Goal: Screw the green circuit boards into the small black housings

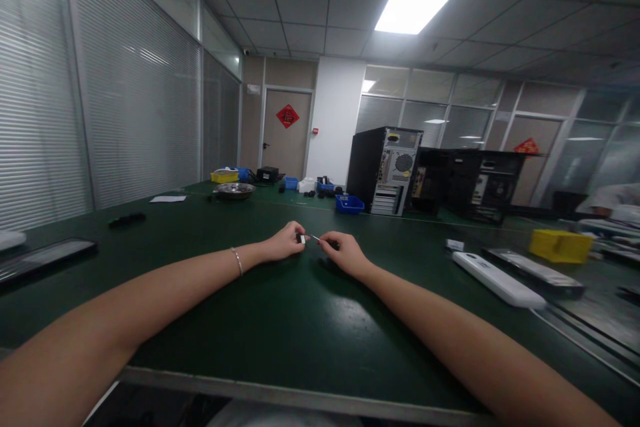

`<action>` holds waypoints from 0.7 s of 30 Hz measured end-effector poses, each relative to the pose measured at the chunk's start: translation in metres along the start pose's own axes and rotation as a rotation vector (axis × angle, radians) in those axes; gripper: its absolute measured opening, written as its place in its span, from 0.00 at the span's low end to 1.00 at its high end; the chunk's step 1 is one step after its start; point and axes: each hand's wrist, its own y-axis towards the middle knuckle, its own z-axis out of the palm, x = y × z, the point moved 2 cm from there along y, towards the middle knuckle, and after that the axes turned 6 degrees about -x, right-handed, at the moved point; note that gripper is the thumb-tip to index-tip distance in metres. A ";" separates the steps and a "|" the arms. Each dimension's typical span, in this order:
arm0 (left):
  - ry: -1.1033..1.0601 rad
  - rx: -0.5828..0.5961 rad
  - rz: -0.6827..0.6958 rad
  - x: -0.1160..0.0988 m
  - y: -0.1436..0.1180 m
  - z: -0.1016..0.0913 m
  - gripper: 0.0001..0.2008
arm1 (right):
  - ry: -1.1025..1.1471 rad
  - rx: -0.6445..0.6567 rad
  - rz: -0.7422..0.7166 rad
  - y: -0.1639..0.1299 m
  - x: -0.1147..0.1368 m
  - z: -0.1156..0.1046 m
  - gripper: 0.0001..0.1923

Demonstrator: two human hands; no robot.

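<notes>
One small piece (pixel 301 239) sits pinched in the left hand (pixel 285 243) — right hand (pixel 347 253) gripping a slim tool (pixel 315 238).

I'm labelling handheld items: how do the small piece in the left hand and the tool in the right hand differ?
Shape: the small piece is blocky, while the tool shows a thin, straight shaft.
Look: the small piece is dark with a pale face; the tool has a light shaft.
Hold: the left hand has the small piece, the right hand the tool.
Shared: both are small and held over the green table.
</notes>
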 end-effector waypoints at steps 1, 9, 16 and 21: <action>0.018 0.002 0.004 0.000 0.000 0.000 0.14 | 0.000 0.000 0.000 0.000 0.000 0.000 0.09; 0.147 0.083 0.103 -0.020 -0.009 0.003 0.14 | -0.019 0.011 -0.005 0.000 0.000 0.000 0.10; 0.262 0.174 0.172 -0.041 -0.016 0.005 0.15 | -0.037 0.026 0.003 0.000 0.001 -0.001 0.09; 0.313 0.175 0.149 -0.042 -0.015 0.000 0.16 | -0.064 0.029 0.039 0.002 -0.006 -0.001 0.10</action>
